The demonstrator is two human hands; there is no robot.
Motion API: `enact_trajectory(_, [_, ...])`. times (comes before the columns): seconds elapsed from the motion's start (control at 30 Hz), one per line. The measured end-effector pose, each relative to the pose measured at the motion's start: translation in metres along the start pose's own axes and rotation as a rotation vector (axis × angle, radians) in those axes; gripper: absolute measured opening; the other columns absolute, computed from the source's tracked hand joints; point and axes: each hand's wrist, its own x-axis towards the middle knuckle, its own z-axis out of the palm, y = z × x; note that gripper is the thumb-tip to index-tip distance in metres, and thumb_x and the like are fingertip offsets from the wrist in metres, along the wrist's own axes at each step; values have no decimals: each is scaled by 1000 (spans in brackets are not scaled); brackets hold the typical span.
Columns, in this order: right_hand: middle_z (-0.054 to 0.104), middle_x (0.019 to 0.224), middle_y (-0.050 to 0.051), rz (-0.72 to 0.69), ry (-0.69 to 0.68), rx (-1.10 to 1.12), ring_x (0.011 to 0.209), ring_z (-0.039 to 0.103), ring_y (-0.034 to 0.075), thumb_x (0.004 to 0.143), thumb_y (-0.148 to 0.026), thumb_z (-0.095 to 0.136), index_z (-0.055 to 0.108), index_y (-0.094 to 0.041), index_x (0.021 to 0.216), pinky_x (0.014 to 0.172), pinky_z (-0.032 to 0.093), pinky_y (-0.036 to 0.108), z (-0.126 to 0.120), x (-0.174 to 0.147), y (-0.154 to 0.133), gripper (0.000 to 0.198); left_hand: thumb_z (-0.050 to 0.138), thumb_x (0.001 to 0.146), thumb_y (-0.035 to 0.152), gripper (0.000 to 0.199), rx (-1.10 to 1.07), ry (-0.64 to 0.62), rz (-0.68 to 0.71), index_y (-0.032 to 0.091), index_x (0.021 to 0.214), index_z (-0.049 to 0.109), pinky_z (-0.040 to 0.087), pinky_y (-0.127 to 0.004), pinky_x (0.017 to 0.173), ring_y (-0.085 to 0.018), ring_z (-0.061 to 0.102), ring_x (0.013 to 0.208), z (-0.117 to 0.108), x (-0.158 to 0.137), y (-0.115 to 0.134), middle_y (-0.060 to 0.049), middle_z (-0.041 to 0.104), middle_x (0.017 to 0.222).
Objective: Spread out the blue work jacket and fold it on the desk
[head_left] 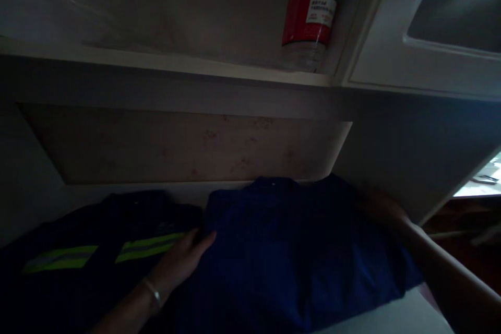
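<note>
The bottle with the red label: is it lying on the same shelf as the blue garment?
No, the bottle stands on the shelf above, while the blue garment lies on the lower shelf.

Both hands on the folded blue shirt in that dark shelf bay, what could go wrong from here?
1. The blue shirt overhangs the shelf's front edge; it may slide off or unfold.
2. The left hand lies at the seam with the dark reflective-striped garment; that one may get dragged or rumpled.
3. The bay is dim and the right hand at the shirt's far side is barely visible, so its hold is hard to check.
</note>
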Motion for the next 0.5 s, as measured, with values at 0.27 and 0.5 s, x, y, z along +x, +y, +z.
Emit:
enact_trajectory(0.27, [54,139,12,-166,-205,-313,136,38,38,80,-36,51,65,-19,125,114,21,57,117,-22,40,50,28,93,63,66,582,-105,487,25,145,41,20,-49,120,-27,23,145,82,79,-35,-4,31,157])
enact_trajectory(0.5, [47,144,6,-219,-298,-352,140,29,39,73,-20,45,69,-22,118,115,10,61,142,-20,55,51,23,93,64,66,701,-173,465,25,144,41,23,-59,116,-28,32,142,97,94,-61,-5,38,152])
